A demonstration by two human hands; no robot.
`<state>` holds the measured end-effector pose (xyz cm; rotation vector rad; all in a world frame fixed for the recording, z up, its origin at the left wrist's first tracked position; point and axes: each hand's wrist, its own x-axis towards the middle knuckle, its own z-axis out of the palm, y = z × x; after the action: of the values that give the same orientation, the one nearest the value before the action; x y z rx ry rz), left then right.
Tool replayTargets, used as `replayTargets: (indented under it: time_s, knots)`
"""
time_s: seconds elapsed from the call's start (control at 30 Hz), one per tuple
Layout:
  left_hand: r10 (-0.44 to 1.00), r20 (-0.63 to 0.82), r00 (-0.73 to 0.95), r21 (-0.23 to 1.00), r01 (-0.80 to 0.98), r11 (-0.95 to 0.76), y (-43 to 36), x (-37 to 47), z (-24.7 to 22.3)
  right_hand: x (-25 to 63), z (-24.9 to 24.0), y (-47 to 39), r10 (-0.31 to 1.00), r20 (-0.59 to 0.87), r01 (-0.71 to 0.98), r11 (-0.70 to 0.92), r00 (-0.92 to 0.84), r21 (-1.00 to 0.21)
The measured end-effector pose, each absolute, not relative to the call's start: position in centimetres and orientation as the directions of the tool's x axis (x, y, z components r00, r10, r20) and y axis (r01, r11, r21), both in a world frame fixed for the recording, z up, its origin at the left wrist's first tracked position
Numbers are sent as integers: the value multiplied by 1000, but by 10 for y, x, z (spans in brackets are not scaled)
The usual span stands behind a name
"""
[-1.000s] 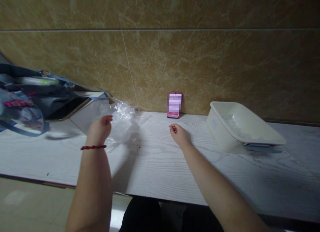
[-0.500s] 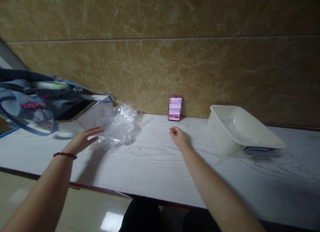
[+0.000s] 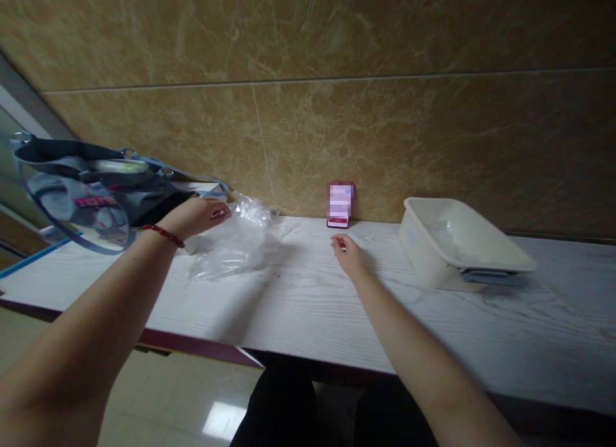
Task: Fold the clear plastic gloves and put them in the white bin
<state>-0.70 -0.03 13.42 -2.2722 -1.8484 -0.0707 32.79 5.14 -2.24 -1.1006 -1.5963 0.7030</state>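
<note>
My left hand (image 3: 199, 216), with a red beaded bracelet at the wrist, reaches over the upper left part of a crumpled clear plastic bag (image 3: 240, 245). Its fingers are curled at the bag's edge; whether they pinch the film cannot be made out. Over the table in the middle is my right hand (image 3: 347, 253), its fingers bent into a loose pinch with nothing visible in them. Just beyond it a phone (image 3: 339, 204) with a lit, blurred screen leans upright against the wall.
At the right stands a cream plastic bin (image 3: 426, 254) with clear plastic inside and a dark grey flat item (image 3: 491, 277) by its near side. On the left sits a blue denim bag (image 3: 96, 190) with straps, beside a white box (image 3: 212, 190). A brown marbled wall (image 3: 385, 133) backs the table (image 3: 308, 306).
My left hand has moved right and toward the wall, its stretched fingers now curled. The right hand has stayed almost in place. The view has shifted slightly.
</note>
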Motion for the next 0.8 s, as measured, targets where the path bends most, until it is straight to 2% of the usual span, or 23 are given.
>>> replayTargets:
  time_s: [0.1, 0.23, 0.33, 0.47, 0.67, 0.8]
  knots:
    - [957, 111, 270, -159, 955, -251, 8, 24, 153, 318, 19, 32, 866, 499, 272, 491, -44, -828]
    - [950, 57, 308, -184, 938, -293, 17, 59, 167, 293, 76, 7, 786, 584, 249, 619, -203, -745]
    - [944, 39, 327, -173, 933, -316, 19, 77, 169, 272, 98, 2, 744, 583, 287, 666, -325, -689]
    - [926, -13, 377, -145, 916, -374, 16, 89, 164, 250, 102, 14, 765, 497, 389, 639, -410, -663]
    - [890, 7, 457, 20, 889, -457, 10, 88, 152, 239, 92, 34, 729, 333, 410, 635, -598, -655]
    - [898, 22, 440, 37, 897, -440, 13, 68, 149, 244, 89, 39, 743, 314, 469, 634, -592, -615]
